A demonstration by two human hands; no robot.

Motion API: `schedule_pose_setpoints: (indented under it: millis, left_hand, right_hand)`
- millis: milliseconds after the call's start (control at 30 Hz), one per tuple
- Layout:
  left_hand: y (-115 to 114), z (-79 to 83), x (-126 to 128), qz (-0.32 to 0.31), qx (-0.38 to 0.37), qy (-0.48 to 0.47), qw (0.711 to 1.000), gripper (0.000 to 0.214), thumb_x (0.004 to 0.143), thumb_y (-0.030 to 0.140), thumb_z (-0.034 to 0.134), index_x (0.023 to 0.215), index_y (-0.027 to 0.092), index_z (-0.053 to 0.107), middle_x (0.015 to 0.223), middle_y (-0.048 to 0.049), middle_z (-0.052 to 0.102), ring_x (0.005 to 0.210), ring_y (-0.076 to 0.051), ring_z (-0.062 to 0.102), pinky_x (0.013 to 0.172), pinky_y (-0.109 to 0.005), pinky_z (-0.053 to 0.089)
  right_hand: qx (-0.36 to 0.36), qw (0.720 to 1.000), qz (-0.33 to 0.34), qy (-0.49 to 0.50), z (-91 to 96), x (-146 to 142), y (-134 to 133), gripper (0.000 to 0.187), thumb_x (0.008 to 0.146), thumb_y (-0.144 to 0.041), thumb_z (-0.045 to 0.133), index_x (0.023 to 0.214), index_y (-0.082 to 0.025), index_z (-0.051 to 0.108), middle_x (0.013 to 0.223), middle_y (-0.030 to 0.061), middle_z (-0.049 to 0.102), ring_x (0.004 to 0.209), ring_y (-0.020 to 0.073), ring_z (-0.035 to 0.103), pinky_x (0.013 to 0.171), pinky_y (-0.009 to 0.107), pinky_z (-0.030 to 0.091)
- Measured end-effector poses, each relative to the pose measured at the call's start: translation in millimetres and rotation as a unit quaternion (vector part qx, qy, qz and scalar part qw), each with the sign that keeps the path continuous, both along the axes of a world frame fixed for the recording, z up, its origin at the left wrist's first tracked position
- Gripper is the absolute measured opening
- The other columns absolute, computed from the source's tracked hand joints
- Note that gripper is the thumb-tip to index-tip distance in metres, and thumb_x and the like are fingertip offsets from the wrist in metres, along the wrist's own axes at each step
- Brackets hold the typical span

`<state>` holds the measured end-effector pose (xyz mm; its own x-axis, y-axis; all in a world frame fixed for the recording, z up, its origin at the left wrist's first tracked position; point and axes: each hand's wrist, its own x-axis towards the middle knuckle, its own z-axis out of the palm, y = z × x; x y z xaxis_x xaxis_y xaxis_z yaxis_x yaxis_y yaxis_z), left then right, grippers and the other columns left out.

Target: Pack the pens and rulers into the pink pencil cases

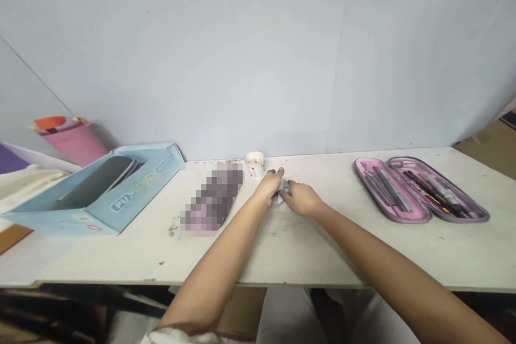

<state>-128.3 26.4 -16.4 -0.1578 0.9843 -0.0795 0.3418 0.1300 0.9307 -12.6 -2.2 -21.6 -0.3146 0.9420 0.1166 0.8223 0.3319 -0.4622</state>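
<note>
Both my arms reach forward over a white table [282, 247]. My left hand [269, 184] and my right hand [301, 199] meet near the table's middle, fingers closed together on a small grey-blue object [283, 188] that I cannot make out. Just behind the hands stands a small white paper cup [255, 163] with bits inside. A pink pencil case [419, 188] lies open to the right, with pens and tools in both halves.
A light blue cardboard box [100, 188] lies on its side at the left. A blurred-out patch [213, 199] covers something beside my left arm. A pink roll with an orange top [68, 137] leans at the far left. A grey wall stands behind the table.
</note>
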Motion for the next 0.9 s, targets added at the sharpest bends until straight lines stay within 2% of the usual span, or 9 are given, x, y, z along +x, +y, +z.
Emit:
schedule_pose_setpoints:
  millis: [100, 200, 300, 400, 533, 600, 733, 800, 900]
  left_hand:
    - [-1.7, -5.2, 3.3, 0.007, -0.024, -0.06, 0.998, 0.039, 0.079, 0.052, 0.046, 0.09, 0.015, 0.054, 0.082, -0.0097, 0.064, 0.088, -0.023, 0.06, 0.075, -0.032, 0.046]
    - [-6.4, -7.7, 14.7, -0.006, -0.033, -0.171, 0.985, 0.036, 0.079, 0.05, 0.047, 0.088, 0.015, 0.054, 0.078, -0.0075, 0.064, 0.082, -0.02, 0.061, 0.074, -0.03, 0.047]
    - [-12.9, -3.7, 35.0, -0.05, -0.017, -0.249, 0.967, 0.032, 0.082, 0.044, 0.046, 0.09, 0.015, 0.054, 0.086, -0.009, 0.064, 0.082, -0.019, 0.062, 0.073, -0.029, 0.048]
    - [-18.6, 5.4, 64.5, -0.111, 0.014, -0.247, 0.963, 0.031, 0.083, 0.036, 0.044, 0.104, 0.014, 0.053, 0.109, -0.0117, 0.061, 0.097, -0.02, 0.059, 0.08, -0.029, 0.048]
    - [-22.7, 14.7, 114.9, -0.228, 0.074, -0.098, 0.966, 0.044, 0.082, 0.028, 0.043, 0.124, 0.015, 0.044, 0.132, -0.0107, 0.047, 0.119, -0.02, 0.045, 0.099, -0.033, 0.036]
    - [-23.5, 14.6, 141.0, -0.3, 0.13, 0.03, 0.945, 0.048, 0.079, 0.021, 0.042, 0.126, 0.014, 0.042, 0.134, -0.0103, 0.044, 0.124, -0.02, 0.04, 0.105, -0.033, 0.029]
    - [-22.4, 5.3, 182.1, -0.396, 0.225, 0.3, 0.838, 0.052, 0.07, 0.008, 0.04, 0.121, 0.012, 0.045, 0.128, -0.0124, 0.048, 0.121, -0.021, 0.042, 0.105, -0.038, 0.029]
    - [-19.1, -0.3, 193.4, -0.395, 0.243, 0.397, 0.792, 0.05, 0.069, 0.009, 0.041, 0.119, 0.011, 0.045, 0.127, -0.0153, 0.048, 0.12, -0.025, 0.042, 0.103, -0.048, 0.028]
    - [-10.4, -5.1, 198.6, -0.382, 0.273, 0.476, 0.743, 0.047, 0.073, 0.01, 0.04, 0.119, 0.011, 0.044, 0.133, -0.0163, 0.041, 0.126, -0.029, 0.033, 0.102, -0.058, 0.021]
  right_hand:
    - [0.036, 0.997, 0.03, -0.062, -2.1, -14.9, -8.3, 0.04, 0.085, -0.033, 0.037, 0.107, -0.006, 0.056, 0.101, 0.019, 0.064, 0.093, 0.0258, 0.06, 0.082, 0.033, 0.042]
    - [0.055, 0.994, 0.033, -0.09, -3.8, -15.3, -14.5, 0.037, 0.083, -0.021, 0.038, 0.111, -0.003, 0.054, 0.111, 0.0216, 0.059, 0.102, 0.0263, 0.056, 0.09, 0.033, 0.038]
    - [0.064, 0.993, 0.005, -0.097, -4.0, 1.5, -15.6, 0.048, 0.078, -0.008, 0.036, 0.124, 0.001, 0.042, 0.118, 0.0236, 0.054, 0.105, 0.0258, 0.054, 0.089, 0.033, 0.039]
    - [0.081, 0.994, -0.044, -0.066, -0.8, 39.3, -12.6, 0.055, 0.076, -0.005, 0.033, 0.131, 0.0, 0.034, 0.114, 0.0211, 0.058, 0.099, 0.0247, 0.058, 0.085, 0.033, 0.042]
    - [0.128, 0.98, -0.149, 0.004, 4.7, 115.1, -10.1, 0.054, 0.079, -0.01, 0.033, 0.133, -0.005, 0.034, 0.111, 0.0168, 0.061, 0.098, 0.0229, 0.059, 0.085, 0.031, 0.042]
    - [0.147, 0.966, -0.21, 0.02, 4.0, 153.2, -11.8, 0.053, 0.08, -0.012, 0.034, 0.132, -0.006, 0.036, 0.109, 0.0161, 0.063, 0.098, 0.0234, 0.059, 0.085, 0.031, 0.042]
    - [0.134, 0.952, -0.274, -0.005, -5.7, 209.6, -18.2, 0.05, 0.08, -0.015, 0.034, 0.128, -0.003, 0.042, 0.11, 0.0181, 0.061, 0.099, 0.0247, 0.057, 0.087, 0.032, 0.041]
    - [0.124, 0.955, -0.266, -0.039, -10.1, 228.9, -21.9, 0.046, 0.08, -0.017, 0.035, 0.123, -0.004, 0.049, 0.11, 0.0178, 0.06, 0.102, 0.025, 0.055, 0.09, 0.033, 0.038]
    - [0.136, 0.954, -0.251, -0.091, -10.7, 256.5, -29.4, 0.039, 0.081, -0.022, 0.037, 0.111, -0.011, 0.059, 0.11, 0.0148, 0.06, 0.106, 0.0254, 0.05, 0.095, 0.035, 0.033]
